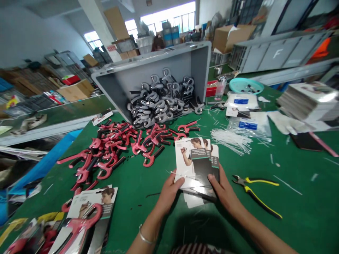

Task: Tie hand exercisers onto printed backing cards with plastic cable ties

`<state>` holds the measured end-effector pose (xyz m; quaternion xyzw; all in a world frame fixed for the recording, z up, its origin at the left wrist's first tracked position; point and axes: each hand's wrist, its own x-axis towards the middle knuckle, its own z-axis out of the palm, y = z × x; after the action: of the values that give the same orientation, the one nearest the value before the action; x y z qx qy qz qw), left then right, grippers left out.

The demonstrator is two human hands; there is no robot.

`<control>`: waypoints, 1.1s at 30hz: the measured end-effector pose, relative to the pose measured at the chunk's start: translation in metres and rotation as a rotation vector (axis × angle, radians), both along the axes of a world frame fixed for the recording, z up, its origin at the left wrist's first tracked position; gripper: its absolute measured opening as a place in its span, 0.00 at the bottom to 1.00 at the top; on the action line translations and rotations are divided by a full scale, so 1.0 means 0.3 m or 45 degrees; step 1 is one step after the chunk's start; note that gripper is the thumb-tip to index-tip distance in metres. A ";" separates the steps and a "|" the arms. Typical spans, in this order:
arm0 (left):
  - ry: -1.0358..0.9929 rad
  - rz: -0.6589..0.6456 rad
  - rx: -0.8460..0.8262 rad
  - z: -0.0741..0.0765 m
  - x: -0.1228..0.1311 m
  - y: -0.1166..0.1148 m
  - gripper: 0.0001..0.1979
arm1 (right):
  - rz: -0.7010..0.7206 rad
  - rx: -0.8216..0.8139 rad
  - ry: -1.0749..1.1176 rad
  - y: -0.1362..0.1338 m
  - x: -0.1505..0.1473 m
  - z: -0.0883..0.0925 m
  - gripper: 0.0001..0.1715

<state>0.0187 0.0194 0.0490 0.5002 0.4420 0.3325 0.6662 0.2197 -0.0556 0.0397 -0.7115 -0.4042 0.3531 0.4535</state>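
Between my two hands is a fanned stack of printed cardboard backing cards (197, 165), tilted up over the table. My left hand (169, 188) grips its left edge, thumb on the front face, and a thin white cable tie lies across the cards near that thumb. At the right edge, my right hand (221, 187) is closed around the cards with its thumb on the dark part. Diagonal cutters (254, 194) with yellow and black handles lie right of my right hand. Farther left sits a heap of red and black hand grips (119, 141).
A grey bin (156, 60) on its side holds grey hand grips (159, 102). White cable ties (231, 141), plastic bags (249, 125), a turquoise dish (246, 85) and a card stack (309, 102) lie right. A red grip on a card (84, 222) lies front left.
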 end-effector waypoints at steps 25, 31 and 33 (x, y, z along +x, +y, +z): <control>1.330 0.275 1.045 -0.059 -0.304 0.263 0.07 | 0.047 0.287 -0.521 -0.123 0.227 0.072 0.21; 0.929 0.244 0.831 0.263 -0.269 0.167 0.18 | 0.360 0.365 -0.526 -0.057 0.151 0.256 0.14; 0.684 0.100 0.720 0.384 -0.203 0.158 0.21 | 0.498 0.404 -0.575 0.001 0.100 0.342 0.10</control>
<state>-0.0421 0.0669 0.1640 0.7159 0.5104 0.3237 0.3495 0.2496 -0.0552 0.1423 -0.6014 -0.6732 0.1994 0.3812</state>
